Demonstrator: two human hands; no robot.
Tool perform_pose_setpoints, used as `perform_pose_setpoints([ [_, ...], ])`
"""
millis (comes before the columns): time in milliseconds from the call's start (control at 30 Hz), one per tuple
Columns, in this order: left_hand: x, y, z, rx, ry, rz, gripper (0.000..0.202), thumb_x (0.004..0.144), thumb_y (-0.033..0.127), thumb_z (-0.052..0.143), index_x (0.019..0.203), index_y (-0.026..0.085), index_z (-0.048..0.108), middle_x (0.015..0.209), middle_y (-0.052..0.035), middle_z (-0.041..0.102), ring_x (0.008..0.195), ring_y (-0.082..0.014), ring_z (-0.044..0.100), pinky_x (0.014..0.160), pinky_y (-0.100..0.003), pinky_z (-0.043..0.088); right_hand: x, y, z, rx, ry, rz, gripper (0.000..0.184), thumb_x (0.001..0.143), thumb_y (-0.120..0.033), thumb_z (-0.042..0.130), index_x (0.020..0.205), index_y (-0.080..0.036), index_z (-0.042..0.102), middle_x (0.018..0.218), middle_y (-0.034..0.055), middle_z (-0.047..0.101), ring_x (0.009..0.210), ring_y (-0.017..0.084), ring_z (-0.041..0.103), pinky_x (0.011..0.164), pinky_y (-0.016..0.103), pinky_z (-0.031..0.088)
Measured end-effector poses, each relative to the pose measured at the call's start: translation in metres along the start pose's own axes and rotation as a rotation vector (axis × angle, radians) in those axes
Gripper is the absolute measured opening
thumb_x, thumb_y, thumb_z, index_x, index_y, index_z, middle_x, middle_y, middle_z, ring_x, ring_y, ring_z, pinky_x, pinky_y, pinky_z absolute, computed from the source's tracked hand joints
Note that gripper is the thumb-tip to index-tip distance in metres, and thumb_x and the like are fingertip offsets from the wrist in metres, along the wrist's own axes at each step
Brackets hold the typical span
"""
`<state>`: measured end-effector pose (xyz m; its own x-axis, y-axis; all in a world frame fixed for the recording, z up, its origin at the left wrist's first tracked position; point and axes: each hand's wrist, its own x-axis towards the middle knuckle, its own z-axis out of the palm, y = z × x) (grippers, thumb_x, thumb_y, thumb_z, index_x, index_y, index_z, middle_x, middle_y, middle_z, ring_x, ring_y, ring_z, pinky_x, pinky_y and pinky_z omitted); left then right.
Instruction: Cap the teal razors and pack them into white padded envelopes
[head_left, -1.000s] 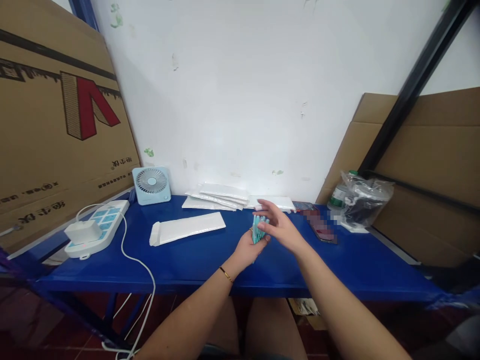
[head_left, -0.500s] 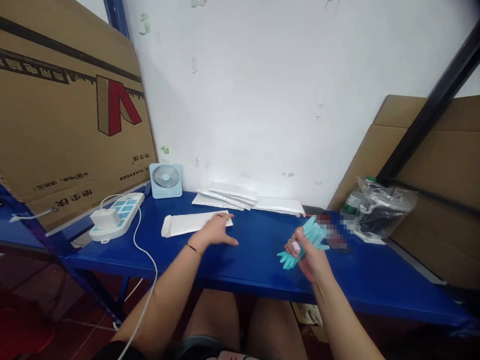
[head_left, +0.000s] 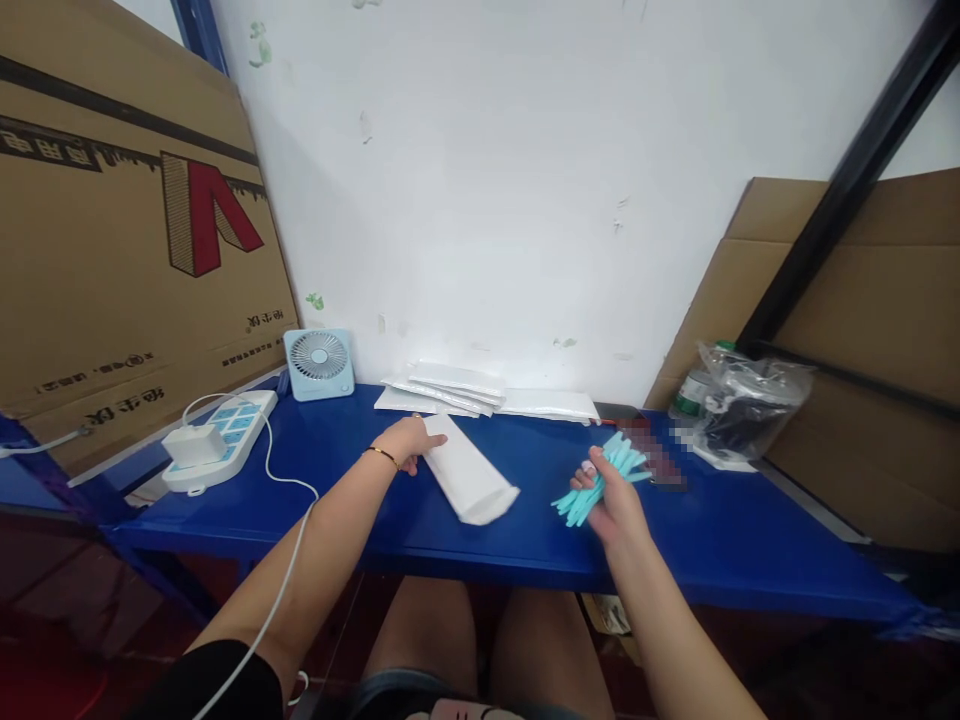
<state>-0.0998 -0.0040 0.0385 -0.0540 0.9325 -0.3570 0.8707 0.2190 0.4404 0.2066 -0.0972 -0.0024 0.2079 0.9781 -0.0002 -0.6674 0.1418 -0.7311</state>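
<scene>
My right hand (head_left: 613, 497) is closed round a bundle of thin turquoise sticks (head_left: 600, 477), held just above the blue table (head_left: 360, 510) right of centre. My left hand (head_left: 406, 441) rests on the far end of a white padded envelope (head_left: 471, 478), fingers curled on it. The envelope lies slanted, its open end pointing toward the table's front edge.
A stack of white envelopes (head_left: 457, 388) lies against the wall. A small blue fan (head_left: 319, 362) and a power strip with a charger (head_left: 212, 440) sit at the left. A phone (head_left: 651, 455) and a plastic bag with a bottle (head_left: 739, 400) are at the right. Cardboard stands on both sides.
The sticks passed from my left hand to my right, which moved right. My left hand reached the envelope and turned it from lying crosswise to pointing at me.
</scene>
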Motion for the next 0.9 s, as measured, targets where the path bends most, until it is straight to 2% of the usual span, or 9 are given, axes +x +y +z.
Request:
perform_pose_setpoints([
  [67,-0.009,0.011,0.005,0.098,0.064,0.118,0.096,0.06,0.072,0.058,0.127,0.006,0.042,0.094,-0.0241,0.067,0.083,-0.0374,0.065,0.07,-0.045,0.049,0.006,0.001,-0.005,0.078,0.024,0.048,0.031,0.071,-0.024,0.071,0.069,-0.02,0.041,0.05,-0.0105,0.041,0.037,0.004,0.038,0.039,0.019,0.041],
  [167,-0.016,0.024,0.016,0.306,0.128,0.608,0.115,0.043,0.066,0.072,0.14,0.019,0.03,0.136,-0.0208,0.044,0.123,-0.0412,0.041,0.095,-0.05,0.036,0.013,0.001,-0.011,0.131,0.061,0.085,0.031,0.075,-0.023,0.068,0.066,-0.02,0.038,0.051,-0.0102,0.041,0.036,0.003,0.039,0.04,0.02,0.043],
  [233,-0.013,0.034,0.028,0.412,0.045,0.901,0.126,0.036,0.057,0.079,0.144,0.028,0.019,0.15,-0.0131,0.022,0.136,-0.0409,0.015,0.105,-0.055,0.02,0.016,0.001,-0.012,0.144,0.073,0.096,0.031,0.075,-0.022,0.067,0.064,-0.02,0.038,0.05,-0.0098,0.041,0.036,0.004,0.04,0.041,0.021,0.045],
  [300,-0.005,0.046,0.041,0.48,-0.056,1.041,0.128,0.037,0.052,0.08,0.144,0.03,0.015,0.152,-0.0094,0.017,0.138,-0.0397,0.002,0.106,-0.058,0.008,0.017,0.001,-0.01,0.152,0.064,0.121,0.03,0.076,-0.021,0.065,0.063,-0.02,0.038,0.048,-0.0095,0.041,0.036,0.005,0.041,0.041,0.022,0.046],
  [367,0.003,0.058,0.053,0.523,-0.139,1.071,0.125,0.039,0.05,0.08,0.144,0.029,0.016,0.149,-0.0099,0.026,0.138,-0.0381,0.005,0.106,-0.058,0.008,0.018,0.004,-0.007,0.172,0.057,0.154,0.03,0.076,-0.02,0.064,0.062,-0.02,0.038,0.047,-0.0093,0.041,0.037,0.006,0.042,0.042,0.023,0.046],
  [433,0.009,0.069,0.062,0.551,-0.176,1.06,0.117,0.042,0.049,0.078,0.142,0.027,0.023,0.142,-0.0118,0.037,0.135,-0.0367,0.018,0.106,-0.056,0.012,0.02,0.007,-0.004,0.186,0.057,0.167,0.03,0.076,-0.019,0.064,0.061,-0.02,0.038,0.046,-0.0095,0.041,0.037,0.005,0.042,0.043,0.023,0.046],
  [600,0.003,0.087,0.073,0.46,-0.019,1.108,0.073,0.047,0.045,0.074,0.115,0.025,0.056,0.109,-0.0076,0.059,0.106,-0.0292,0.052,0.101,-0.043,0.029,0.026,0.021,-0.002,0.093,0.035,0.075,0.036,0.074,-0.031,0.067,0.059,-0.021,0.036,0.043,-0.0096,0.039,0.037,0.007,0.043,0.044,0.025,0.047],
  [767,-0.013,0.095,0.073,0.243,0.056,1.119,0.06,0.049,0.039,0.072,0.104,0.019,0.058,0.095,-0.0055,0.06,0.085,-0.0249,0.058,0.076,-0.031,0.043,0.033,0.02,0.005,0.167,0.188,-0.055,0.033,0.07,-0.034,0.071,0.064,-0.021,0.041,0.048,-0.0099,0.046,0.04,0.006,0.048,0.05,0.024,0.051],
  [900,-0.021,0.104,0.066,-0.101,0.026,1.078,0.056,0.052,0.033,0.072,0.103,0.019,0.055,0.095,-0.0038,0.059,0.083,-0.0222,0.057,0.071,-0.029,0.043,0.032,-0.009,0.04,0.062,0.166,-0.259,0.031,0.065,-0.03,0.075,0.078,-0.021,0.049,0.057,-0.0085,0.054,0.053,0.011,0.06,0.062,0.028,0.055],
])
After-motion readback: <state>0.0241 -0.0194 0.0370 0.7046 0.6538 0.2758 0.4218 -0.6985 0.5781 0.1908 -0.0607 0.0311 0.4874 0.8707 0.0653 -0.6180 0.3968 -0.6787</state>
